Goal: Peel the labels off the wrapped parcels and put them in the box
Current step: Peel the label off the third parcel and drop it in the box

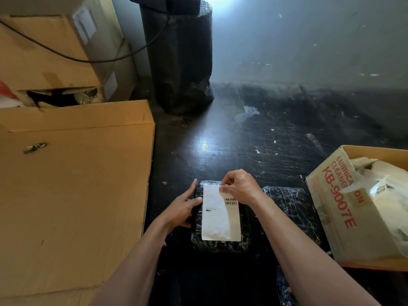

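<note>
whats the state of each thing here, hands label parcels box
left hand: grips the labelled parcel's left edge
right hand: pinches the label's top edge
label: stuck on, wrinkled, not yet peeled
labelled parcel: wrapped, lying flat
second parcel: wrapped, no label showing
box: open, white crumpled material inside

I see a black wrapped parcel lying on the dark floor. A white label with a barcode is stuck on top of it. The left hand holds the parcel's left side, with the thumb by the label's edge. The right hand pinches the label at its top edge. Another black parcel lies just to the right. Next to that sits an open box with red letters and white crumpled stuff inside. A big cardboard box is on the left.
</note>
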Available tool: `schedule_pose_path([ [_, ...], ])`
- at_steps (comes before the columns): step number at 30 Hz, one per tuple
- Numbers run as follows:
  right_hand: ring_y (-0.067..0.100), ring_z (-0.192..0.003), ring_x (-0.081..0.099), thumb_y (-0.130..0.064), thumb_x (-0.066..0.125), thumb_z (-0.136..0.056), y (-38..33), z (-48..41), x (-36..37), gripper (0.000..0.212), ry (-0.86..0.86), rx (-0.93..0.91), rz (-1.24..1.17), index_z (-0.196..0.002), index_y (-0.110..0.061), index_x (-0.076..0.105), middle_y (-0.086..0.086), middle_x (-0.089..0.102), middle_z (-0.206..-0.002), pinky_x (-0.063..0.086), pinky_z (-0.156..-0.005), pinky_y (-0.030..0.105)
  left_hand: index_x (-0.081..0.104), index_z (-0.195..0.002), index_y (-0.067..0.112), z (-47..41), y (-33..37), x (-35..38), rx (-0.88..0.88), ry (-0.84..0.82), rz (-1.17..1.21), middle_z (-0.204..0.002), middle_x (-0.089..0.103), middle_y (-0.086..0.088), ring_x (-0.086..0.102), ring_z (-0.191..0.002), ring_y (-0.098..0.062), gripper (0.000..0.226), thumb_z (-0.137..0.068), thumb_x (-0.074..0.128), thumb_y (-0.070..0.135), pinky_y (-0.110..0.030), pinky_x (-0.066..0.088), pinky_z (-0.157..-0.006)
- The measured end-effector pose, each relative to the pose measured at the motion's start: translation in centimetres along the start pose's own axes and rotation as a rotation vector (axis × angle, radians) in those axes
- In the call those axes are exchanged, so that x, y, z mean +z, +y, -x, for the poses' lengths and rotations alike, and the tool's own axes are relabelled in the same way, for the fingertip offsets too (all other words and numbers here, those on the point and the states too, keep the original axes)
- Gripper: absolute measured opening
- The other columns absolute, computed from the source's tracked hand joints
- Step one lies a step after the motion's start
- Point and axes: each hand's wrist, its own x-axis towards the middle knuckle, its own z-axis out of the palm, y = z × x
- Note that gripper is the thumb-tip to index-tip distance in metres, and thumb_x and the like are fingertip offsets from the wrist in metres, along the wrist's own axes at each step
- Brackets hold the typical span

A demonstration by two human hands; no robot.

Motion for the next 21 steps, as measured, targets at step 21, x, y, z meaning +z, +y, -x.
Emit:
schedule_pose_path([
  [21, 0.018, -0.105, 0.049, -0.022, 0.056, -0.098, 0.5, 1.1, 1.4, 0.013, 0.068, -0.054, 0.06, -0.09, -0.026, 0.065, -0.01, 0.06, -0.099, 0.038, -0.093, 0.047, 0.033, -0.155, 0.05, -1.0, -0.4, 0.7, 0.092, 0.056, 0.04, -0.122, 0.074, 0.001, 0.074, -0.105, -0.015, 0.056, -0.106, 0.053, 0.031, -0.044, 0.06, -0.092],
])
